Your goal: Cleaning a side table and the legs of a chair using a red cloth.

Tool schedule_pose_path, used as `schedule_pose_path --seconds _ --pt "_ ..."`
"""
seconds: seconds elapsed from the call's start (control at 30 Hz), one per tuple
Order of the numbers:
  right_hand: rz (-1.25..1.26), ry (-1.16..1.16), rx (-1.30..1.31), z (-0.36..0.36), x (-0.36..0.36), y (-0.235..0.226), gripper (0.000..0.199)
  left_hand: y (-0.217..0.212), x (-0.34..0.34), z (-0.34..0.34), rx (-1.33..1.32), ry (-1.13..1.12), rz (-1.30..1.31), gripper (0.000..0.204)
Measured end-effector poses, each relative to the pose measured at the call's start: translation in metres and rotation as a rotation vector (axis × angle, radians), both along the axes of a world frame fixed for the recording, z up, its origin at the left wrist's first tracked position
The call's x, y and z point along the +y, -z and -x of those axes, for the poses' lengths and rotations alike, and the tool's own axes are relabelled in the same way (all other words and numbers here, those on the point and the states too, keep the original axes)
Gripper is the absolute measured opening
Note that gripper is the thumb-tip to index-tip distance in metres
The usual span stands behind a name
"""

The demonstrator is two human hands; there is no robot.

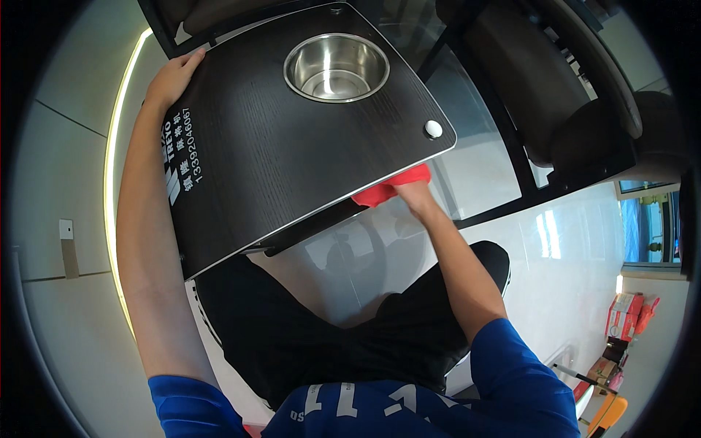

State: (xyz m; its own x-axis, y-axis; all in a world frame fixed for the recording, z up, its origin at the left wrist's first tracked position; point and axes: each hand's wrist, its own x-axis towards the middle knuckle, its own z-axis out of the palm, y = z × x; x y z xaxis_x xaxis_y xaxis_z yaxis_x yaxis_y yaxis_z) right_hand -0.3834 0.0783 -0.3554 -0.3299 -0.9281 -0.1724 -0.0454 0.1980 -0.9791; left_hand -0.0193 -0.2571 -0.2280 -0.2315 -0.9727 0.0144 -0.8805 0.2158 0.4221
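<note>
A small side table with a dark wood-grain top (248, 139) stands tilted across the view, light printing along its left edge. My left hand (174, 79) grips the far left edge of the top, some fingers hidden behind it. Below the table's near right edge, my right hand (413, 196) holds a red cloth (380, 192) against the underside or side. The tabletop hides part of the cloth and most of those fingers. A shiny round metal bowl (336, 69) sits sunk into the top. One white round knob (434, 129) is at the right corner.
Black-framed furniture with a dark padded seat (511, 66) stands close on the right. My legs in black trousers (350, 350) are spread around the near side. Red boxes (624, 315) lie at far right. A wall with a light strip (111, 182) runs along the left.
</note>
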Motion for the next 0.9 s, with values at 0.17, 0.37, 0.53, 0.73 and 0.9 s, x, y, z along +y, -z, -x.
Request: schedule_pose_path --seconds 0.17,0.37,0.53,0.73,0.9 --pt "0.129 0.045 0.172 0.008 -0.009 -0.048 0.034 -0.006 0.003 -0.001 0.002 -0.001 -0.005 0.074" --pt "0.278 0.114 0.390 0.006 -0.022 -0.026 0.027 -0.001 0.000 0.003 -0.023 -0.024 0.003 0.076" --pt "0.371 0.125 0.399 0.013 -0.040 -0.020 0.027 -0.005 -0.001 -0.003 -0.008 -0.061 -0.025 0.079" --pt "0.321 0.284 0.176 0.024 -0.093 -0.015 0.022 -0.008 0.005 0.000 -0.129 -0.203 -0.044 0.078" --pt "0.306 0.158 0.071 0.024 -0.124 -0.009 0.021 -0.012 0.040 -0.030 -0.218 -0.252 0.001 0.079"
